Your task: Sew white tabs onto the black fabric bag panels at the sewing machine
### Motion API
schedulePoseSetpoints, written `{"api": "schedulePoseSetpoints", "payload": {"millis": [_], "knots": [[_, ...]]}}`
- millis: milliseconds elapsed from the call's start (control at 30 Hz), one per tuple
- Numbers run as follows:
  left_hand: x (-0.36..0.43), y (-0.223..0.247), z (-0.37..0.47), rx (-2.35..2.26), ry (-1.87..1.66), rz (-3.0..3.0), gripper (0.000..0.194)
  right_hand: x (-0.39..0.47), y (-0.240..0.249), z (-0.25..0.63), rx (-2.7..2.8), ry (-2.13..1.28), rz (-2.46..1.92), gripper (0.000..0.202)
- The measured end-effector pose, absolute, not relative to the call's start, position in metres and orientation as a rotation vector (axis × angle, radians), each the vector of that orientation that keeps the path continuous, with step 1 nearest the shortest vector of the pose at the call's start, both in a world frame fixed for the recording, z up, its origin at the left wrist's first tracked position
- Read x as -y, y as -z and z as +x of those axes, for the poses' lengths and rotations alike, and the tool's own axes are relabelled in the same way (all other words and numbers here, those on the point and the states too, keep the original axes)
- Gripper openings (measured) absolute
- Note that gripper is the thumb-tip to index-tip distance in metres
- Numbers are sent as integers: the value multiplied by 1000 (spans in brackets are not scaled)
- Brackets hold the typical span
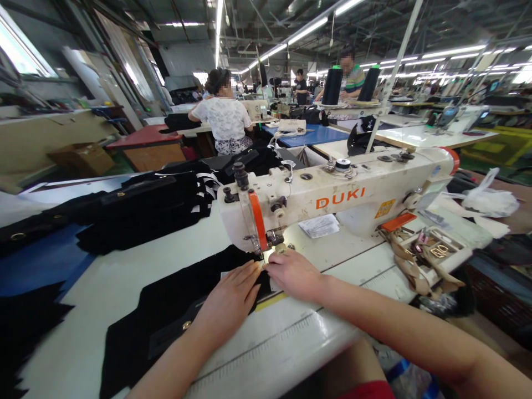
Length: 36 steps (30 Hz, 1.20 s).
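A white sewing machine [299,191] marked DUKI stands across the table, its needle area lit by a small lamp. Black fabric [162,305] with a brass-coloured metal fitting [187,325] lies on the bed and runs up to the presser foot. My left hand [230,299] rests flat on this fabric, fingers stretched towards the needle. Close beside it, my right hand [295,272] has its fingers curled and pinched by the presser foot; what they grip is hidden. A small whitish piece [274,284] shows beneath the right hand.
Stacked black fabric pieces [145,208] lie behind and left. White slips [319,225] sit under the machine arm. To the right, a tray [453,260] holds metal rings and beige straps. A person [228,119] sits at another machine ahead; thread cones [332,87] stand further back.
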<state>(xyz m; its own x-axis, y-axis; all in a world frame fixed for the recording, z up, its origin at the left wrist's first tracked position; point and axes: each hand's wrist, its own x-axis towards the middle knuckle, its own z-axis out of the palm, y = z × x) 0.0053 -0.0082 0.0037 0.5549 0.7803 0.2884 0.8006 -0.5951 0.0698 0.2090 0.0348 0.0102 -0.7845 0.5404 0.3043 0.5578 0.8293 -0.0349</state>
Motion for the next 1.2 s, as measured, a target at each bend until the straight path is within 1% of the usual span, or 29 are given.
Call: {"api": "schedulePoseSetpoints", "payload": {"millis": [400,567,700,800,1200], "knots": [[2,1,2,1334,532,-2711,43,-36,-11,208,2718,18,-865,18],[4,2,4,1390,555,-2720,42,-35,-12,209,2718,1,-878,17],[5,-1,5,1422,499,-2726,41,-35,-12,209,2721,-29,-876,15],[4,-3,6,1409,463,-2712,42,-35,-11,209,2693,-7,-874,17],[-19,0,3,1409,453,-2658,44,-35,-4,211,2630,51,-891,17]]}}
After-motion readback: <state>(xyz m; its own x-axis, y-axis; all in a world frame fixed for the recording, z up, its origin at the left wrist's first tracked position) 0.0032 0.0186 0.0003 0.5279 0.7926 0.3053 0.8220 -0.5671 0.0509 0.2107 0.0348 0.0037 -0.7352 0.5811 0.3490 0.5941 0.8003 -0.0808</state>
